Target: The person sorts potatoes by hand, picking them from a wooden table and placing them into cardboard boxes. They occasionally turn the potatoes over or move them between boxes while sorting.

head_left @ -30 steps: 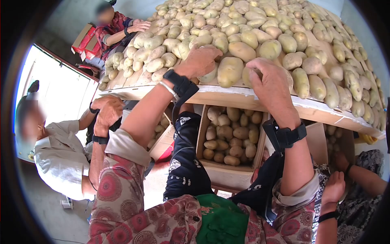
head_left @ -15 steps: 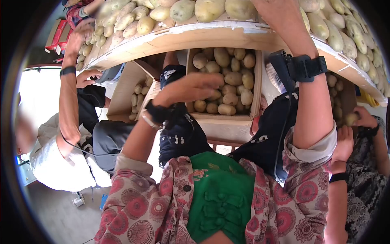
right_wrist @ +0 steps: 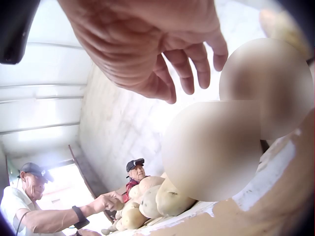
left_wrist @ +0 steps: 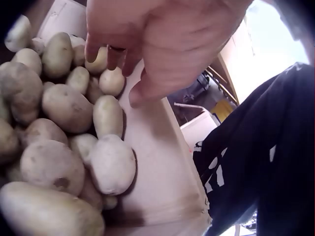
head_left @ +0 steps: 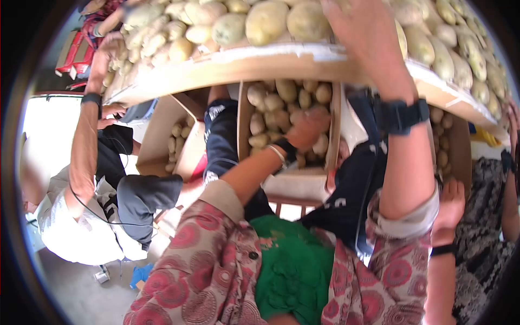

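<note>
My left hand reaches down into a cardboard box of potatoes that stands under the table edge. The left wrist view has that hand by the box's inner wall, fingers pointing loosely down with nothing seen between them. Up at the tabletop, my right hand hovers over the front edge, nearest to a large potato. From the right wrist, its fingers show spread and slightly bent, holding nothing, above potatoes that are partly blurred out.
Potatoes cover the tabletop behind a wooden front edge. Another box with potatoes stands at the left, and one more at the right. A person in a white shirt sits left; another person's arm shows right.
My left hand has left the tabletop potatoes, come down and gone into the box. My right hand stays at the table edge. The head view has tipped downward.
</note>
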Demonstrator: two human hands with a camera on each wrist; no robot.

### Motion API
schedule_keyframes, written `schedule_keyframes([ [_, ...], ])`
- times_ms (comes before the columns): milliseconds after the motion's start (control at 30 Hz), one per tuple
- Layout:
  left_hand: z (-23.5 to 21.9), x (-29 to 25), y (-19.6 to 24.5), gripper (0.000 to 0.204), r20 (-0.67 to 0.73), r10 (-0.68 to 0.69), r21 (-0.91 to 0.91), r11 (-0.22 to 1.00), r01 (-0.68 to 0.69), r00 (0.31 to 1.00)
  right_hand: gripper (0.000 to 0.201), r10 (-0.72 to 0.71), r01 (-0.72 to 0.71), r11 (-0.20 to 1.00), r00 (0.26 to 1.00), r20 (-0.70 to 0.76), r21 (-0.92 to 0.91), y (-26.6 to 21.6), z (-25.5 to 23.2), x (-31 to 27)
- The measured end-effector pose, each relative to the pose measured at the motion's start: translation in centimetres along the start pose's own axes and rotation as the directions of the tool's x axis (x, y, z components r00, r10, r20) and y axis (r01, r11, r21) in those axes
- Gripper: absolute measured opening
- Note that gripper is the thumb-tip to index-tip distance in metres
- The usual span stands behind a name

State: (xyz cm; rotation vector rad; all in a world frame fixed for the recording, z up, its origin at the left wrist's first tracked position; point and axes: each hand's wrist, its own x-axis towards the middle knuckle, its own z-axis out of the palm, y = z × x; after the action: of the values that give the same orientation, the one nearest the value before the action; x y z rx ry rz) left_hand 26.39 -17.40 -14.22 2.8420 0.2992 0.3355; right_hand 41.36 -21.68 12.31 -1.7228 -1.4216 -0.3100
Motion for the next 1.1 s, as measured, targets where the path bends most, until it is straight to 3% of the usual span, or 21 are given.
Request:
schedule_keyframes([
  [33, 1.7, 0.8, 0.8, 0.042, 0.122, -0.07, 0.164, 0.985, 0.049, 0.99, 0.022, -0.034, 0.035, 0.999, 0.999, -0.031, 0.01, 0.0, 0.3, 1.4],
  [100, 1.2, 2.5, 1.8, 0.04, 0.226, -0.206, 0.161, 0.972, 0.173, 0.952, 0.019, -0.041, 0.044, 0.997, 0.998, -0.051, 0.063, -0.3, 0.6, 3.0],
  [200, -0.1, 2.9, 2.3, 0.033, 0.291, -0.284, 0.2, 0.952, 0.232, 0.913, 0.013, -0.076, 0.089, 0.987, 0.992, -0.1, 0.135, -0.9, 0.3, 2.9],
  [267, 0.6, 3.4, 1.6, 0.03, 0.362, -0.322, 0.143, 0.946, 0.289, 0.875, 0.015, 0.047, -0.049, 0.983, 0.999, 0.016, 0.178, -0.8, 0.0, 3.1],
  [400, 0.6, 4.8, 1.4, 0.033, 0.353, -0.369, 0.226, 0.925, 0.305, 0.86, 0.011, -0.003, 0.02, 0.979, 0.996, -0.085, 0.202, -0.5, 0.2, 3.1],
  [467, 0.5, 5.3, 1.5, 0.036, 0.375, -0.478, 0.242, 0.878, 0.414, 0.794, 0.01, 0.001, 0.013, 0.983, 0.997, -0.072, 0.185, -0.6, 0.0, 3.2],
  [500, 0.2, 5.0, 1.3, 0.036, 0.369, -0.483, 0.249, 0.875, 0.416, 0.795, 0.01, -0.005, 0.019, 0.982, 0.997, -0.078, 0.19, -0.7, 0.0, 3.3],
  [567, -0.2, 4.1, 1.6, 0.035, 0.311, -0.496, 0.049, 0.86, 0.508, 0.811, 0.01, 0.001, 0.015, 0.979, 0.997, -0.077, 0.203, -0.6, -0.1, 3.2],
  [700, -0.1, 2.3, 0.2, 0.034, 0.36, -0.497, 0.081, 0.86, 0.504, 0.79, 0.01, -0.009, 0.029, 0.973, 0.996, -0.088, 0.23, -0.7, 0.2, 3.1],
  [767, 0.1, 1.7, -0.4, 0.038, 0.454, -0.608, 0.027, 0.74, 0.672, 0.651, 0.01, -0.016, 0.036, 0.972, 0.996, -0.089, 0.233, -0.9, 0.2, 3.3],
  [967, -3.6, -1.0, 1.2, 0.047, 0.414, -0.495, 0.016, 0.843, 0.538, 0.764, 0.012, -0.031, 0.044, 0.976, 0.998, -0.063, 0.213, -2.0, -0.1, 3.5],
  [1100, -4.4, -3.5, 1.4, 0.053, 0.363, -0.511, -0.117, 0.805, 0.582, 0.779, 0.013, -0.025, 0.046, 0.972, 0.996, -0.09, 0.233, -2.4, -0.5, 3.7],
])
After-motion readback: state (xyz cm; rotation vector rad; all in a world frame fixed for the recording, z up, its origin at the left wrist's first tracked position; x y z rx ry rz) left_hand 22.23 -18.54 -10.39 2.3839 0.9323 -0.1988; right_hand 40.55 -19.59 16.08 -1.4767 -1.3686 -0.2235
